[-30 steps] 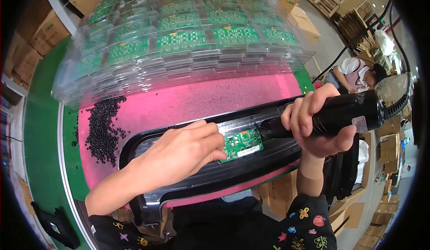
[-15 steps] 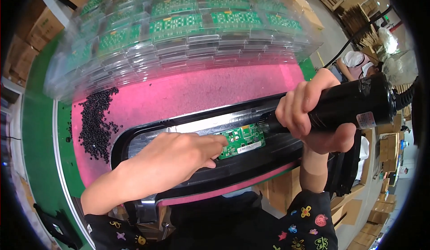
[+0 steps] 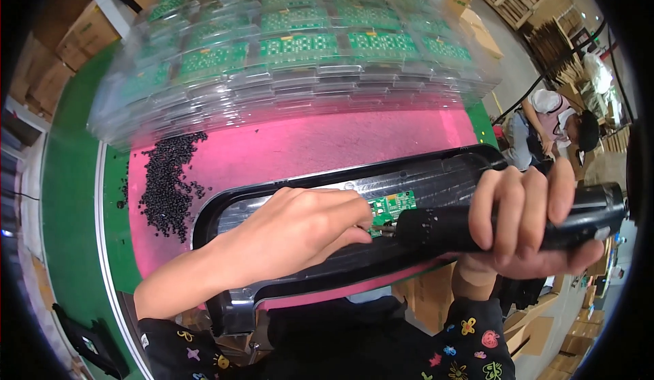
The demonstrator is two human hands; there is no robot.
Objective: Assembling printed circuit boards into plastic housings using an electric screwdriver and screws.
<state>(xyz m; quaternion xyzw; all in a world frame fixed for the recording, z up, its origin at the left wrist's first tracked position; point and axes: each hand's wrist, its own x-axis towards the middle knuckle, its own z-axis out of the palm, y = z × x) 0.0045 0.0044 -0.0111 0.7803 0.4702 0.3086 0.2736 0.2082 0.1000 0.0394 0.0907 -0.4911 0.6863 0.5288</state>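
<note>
A green circuit board (image 3: 394, 206) lies inside a long black plastic housing (image 3: 235, 206). My right hand (image 3: 521, 223) is wrapped round a black electric screwdriver (image 3: 436, 233), held nearly level, its tip at the board's near left corner. Beside that tip, my left hand (image 3: 310, 226) has its thumb and forefinger closed together over the board's left end. What those fingertips hold, if anything, is hidden. The left forearm crosses over the left part of the housing.
A pile of small black screws (image 3: 167, 186) lies on the pink mat (image 3: 306, 141) at the left. Stacked clear plastic trays (image 3: 272, 83) with green boards fill the far side. A seated person (image 3: 552, 124) is at the far right. Cardboard boxes (image 3: 429, 291) stand below the bench.
The screwdriver has moved from the board's right end to its near left corner, its body now more level. My left fingers stay at the board's left end. The whole view has shifted slightly.
</note>
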